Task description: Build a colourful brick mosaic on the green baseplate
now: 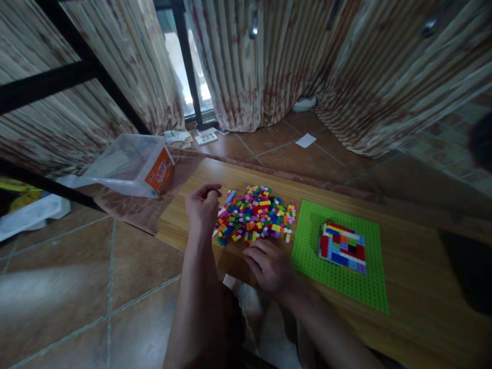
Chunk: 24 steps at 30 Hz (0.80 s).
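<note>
A loose pile of colourful toy building bricks point(255, 218) lies on the wooden table. At its left edge is my left hand point(203, 205), closed with the fingers curled toward the thumb; whatever it may hold is too small to make out. My right hand point(269, 264) rests near the front of the pile, fingers loosely bent and apart, with nothing visible in them. To the right, a green baseplate point(307, 230) carries a low rectangular block of joined bricks point(342, 247) in red, blue, white and other colours.
The long wooden table point(418, 277) stretches to the right, where a dark flat object point(467, 266) lies. A clear plastic box point(130, 164) with an orange label stands beyond the table's left end. Papers point(306, 140) lie on the tiled floor before striped curtains point(238, 66).
</note>
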Each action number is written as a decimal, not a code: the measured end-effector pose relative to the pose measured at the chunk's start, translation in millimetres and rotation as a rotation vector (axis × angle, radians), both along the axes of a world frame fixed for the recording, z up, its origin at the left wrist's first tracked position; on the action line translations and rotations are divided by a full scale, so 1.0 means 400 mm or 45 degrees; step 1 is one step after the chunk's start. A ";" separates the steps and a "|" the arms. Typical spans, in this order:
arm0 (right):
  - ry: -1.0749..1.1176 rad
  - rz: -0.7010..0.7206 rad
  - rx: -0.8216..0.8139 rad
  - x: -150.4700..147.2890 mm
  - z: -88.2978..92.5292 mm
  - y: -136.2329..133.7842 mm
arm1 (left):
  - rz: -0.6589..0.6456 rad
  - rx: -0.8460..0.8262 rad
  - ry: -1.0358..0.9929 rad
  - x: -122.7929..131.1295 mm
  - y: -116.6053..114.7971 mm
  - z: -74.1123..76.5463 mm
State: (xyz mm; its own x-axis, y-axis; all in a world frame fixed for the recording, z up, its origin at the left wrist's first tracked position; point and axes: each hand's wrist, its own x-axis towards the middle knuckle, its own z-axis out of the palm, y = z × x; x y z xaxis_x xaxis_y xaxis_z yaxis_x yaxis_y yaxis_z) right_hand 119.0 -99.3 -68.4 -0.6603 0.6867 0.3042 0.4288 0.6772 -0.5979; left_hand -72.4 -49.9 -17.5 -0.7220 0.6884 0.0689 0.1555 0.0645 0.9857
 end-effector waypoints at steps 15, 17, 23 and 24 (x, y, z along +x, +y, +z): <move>0.087 -0.256 0.035 0.002 0.012 0.032 | 0.311 0.493 -0.780 -0.041 -0.026 0.040; 0.090 -0.283 0.028 0.004 0.014 0.036 | 0.339 0.523 -0.851 -0.045 -0.031 0.049; 0.045 -0.429 0.024 0.001 0.038 0.087 | 0.357 0.607 -0.984 -0.053 -0.039 0.068; 0.010 -0.440 0.027 -0.007 0.044 0.100 | 0.348 0.617 -0.997 -0.053 -0.038 0.069</move>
